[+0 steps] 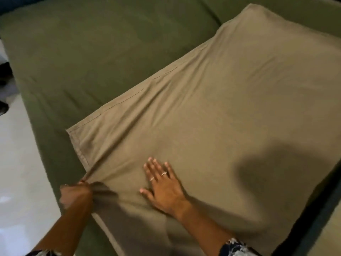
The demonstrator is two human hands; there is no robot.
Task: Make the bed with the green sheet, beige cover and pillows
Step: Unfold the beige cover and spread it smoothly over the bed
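Beige cover (230, 108) lying across the green sheet (83, 52) on the bed. Left hand (76, 195) pinching the near edge, right hand (162, 187) pressing flat, fingers spread. Probably worth tugging gently outward while smoothing wrinkles, keeping edges square.

A pale glossy floor (20, 163) lies left of the bed (dark blurred shapes (4, 74) at its far edge).

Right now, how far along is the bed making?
Done: the green sheet lies spread over the mattress. In hand: the left hand pinches the beige cover at its edge while the right hand presses it flat. Left: spreading it; no pillows in view.
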